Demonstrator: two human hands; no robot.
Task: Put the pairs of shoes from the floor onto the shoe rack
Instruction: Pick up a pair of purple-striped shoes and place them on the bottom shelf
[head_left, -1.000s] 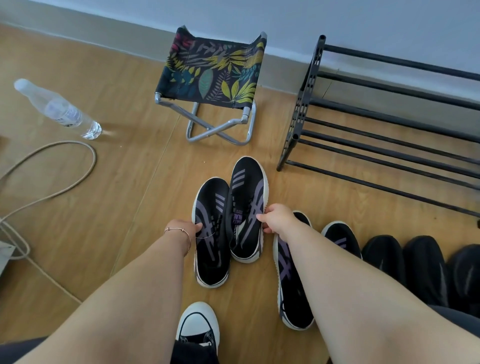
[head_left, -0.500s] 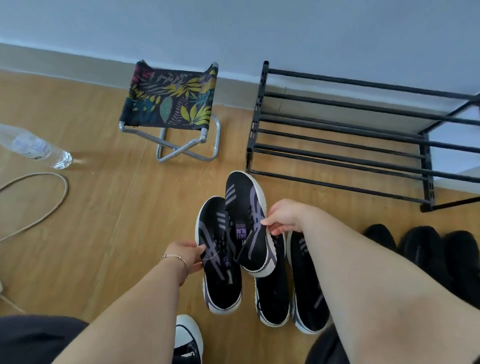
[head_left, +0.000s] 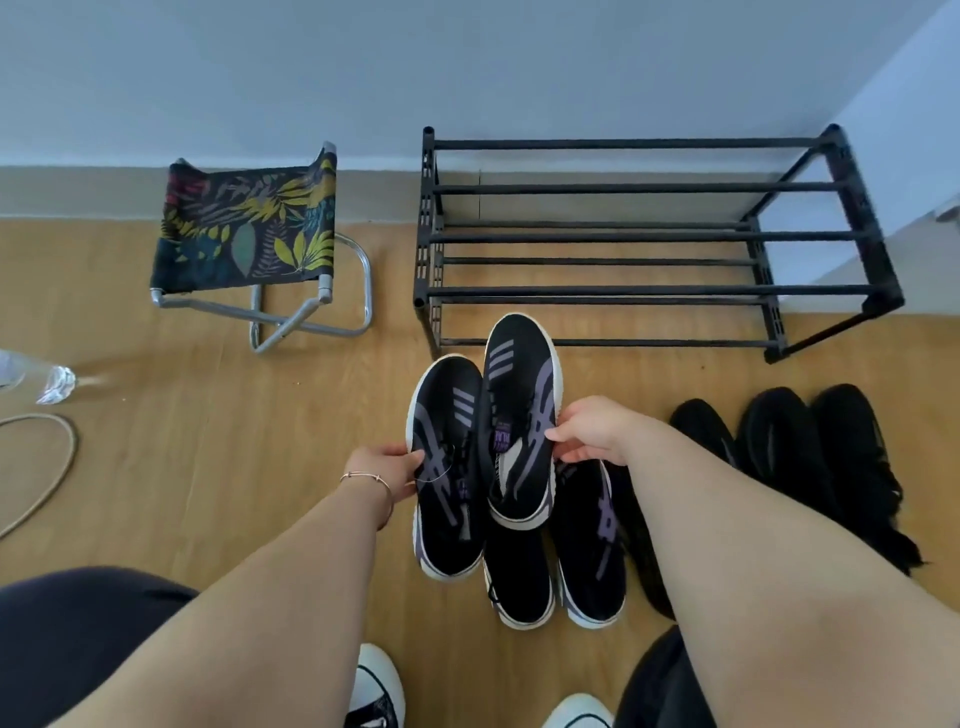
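Observation:
My left hand (head_left: 387, 467) grips the left side of a black shoe with purple stripes and a white sole (head_left: 447, 462). My right hand (head_left: 592, 431) pinches the right side of its matching shoe (head_left: 519, 415), raised a little higher and overlapping the first. Both are lifted off the floor, toes pointing at the black metal shoe rack (head_left: 623, 236), which stands bare against the wall. A second black and purple pair (head_left: 561, 566) lies on the floor beneath them. Several all-black shoes (head_left: 789, 452) sit in a row to the right.
A folding stool with a leaf-print seat (head_left: 244, 234) stands left of the rack. A plastic water bottle (head_left: 36, 379) and a looped cable (head_left: 47, 467) lie at the far left. My own white-toed shoes (head_left: 376, 686) show at the bottom edge.
Both hands have lifted the black and purple pair off the floor and moved it toward the rack. My view has swung right, so the whole rack is now visible.

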